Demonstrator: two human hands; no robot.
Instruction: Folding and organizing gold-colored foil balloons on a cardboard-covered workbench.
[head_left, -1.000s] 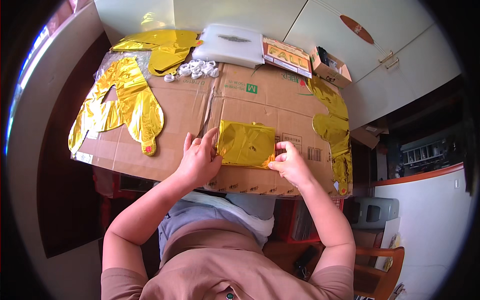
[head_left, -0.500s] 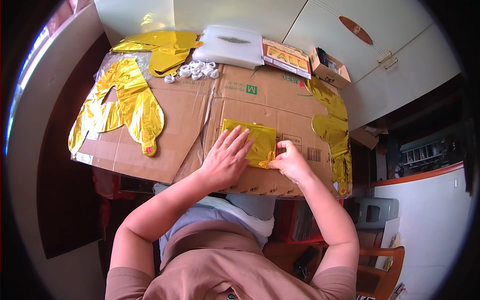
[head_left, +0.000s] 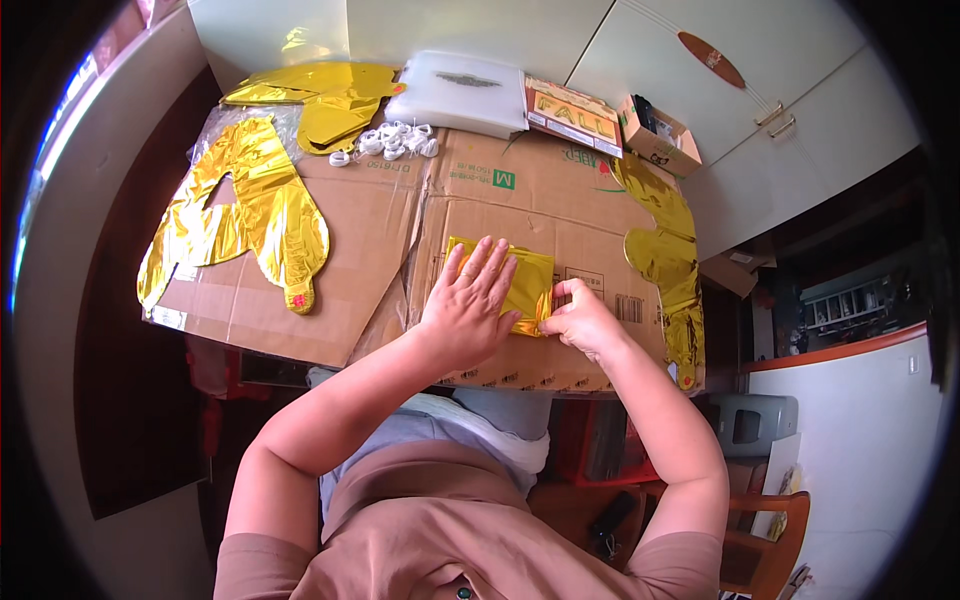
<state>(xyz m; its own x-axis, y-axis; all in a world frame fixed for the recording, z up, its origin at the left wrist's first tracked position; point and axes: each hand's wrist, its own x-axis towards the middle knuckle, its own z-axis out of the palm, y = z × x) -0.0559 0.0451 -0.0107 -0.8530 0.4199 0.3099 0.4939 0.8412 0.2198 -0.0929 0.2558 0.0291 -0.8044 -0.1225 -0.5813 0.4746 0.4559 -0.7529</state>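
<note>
A folded gold foil balloon [head_left: 531, 284] lies as a small rectangle on the cardboard table cover [head_left: 520, 215]. My left hand [head_left: 468, 305] rests flat over its left half, fingers stretched out, hiding that part. At the lower right corner, my right hand [head_left: 577, 318] pinches the foil's edge between thumb and finger. To the left, a gold foil balloon shaped like a letter A [head_left: 275, 195] is spread out flat. Another long gold foil balloon [head_left: 665, 255] with a wavy outline lies along the right edge.
Along the back are more flat gold foil balloons [head_left: 340, 105], small white ribbon coils [head_left: 398, 140], a translucent plastic box [head_left: 462, 92], a printed box [head_left: 574, 115] and an open carton [head_left: 660, 138]. White cabinets [head_left: 470, 25] stand behind. A wooden chair [head_left: 790, 545] is at lower right.
My left hand has slid slightly up and right over the folded foil. The loose tuft at the lower right corner now lies flatter, with my right hand still pinching there.
</note>
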